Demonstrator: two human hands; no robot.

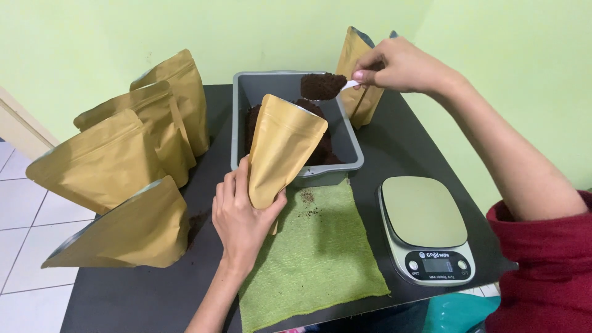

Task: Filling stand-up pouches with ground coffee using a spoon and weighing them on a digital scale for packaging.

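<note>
Left hand [240,219] fingers grip an open pouch [283,151] at the bench front edge, leaning on the tub [296,123]. Right hand [401,65] fingers pinch a heaped spoon [324,85] above it. Four pouches [123,185] stand filled at the left edge; this one looks unfilled, another [357,80] waits behind.

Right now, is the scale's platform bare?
Yes, the scale carries nothing; the pouch is in the left hand over the cloth.

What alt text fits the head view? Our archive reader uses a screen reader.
A left hand holds a gold pouch open over a grey tub while the right hand lifts a heaped spoon of dark grounds above it.
</note>
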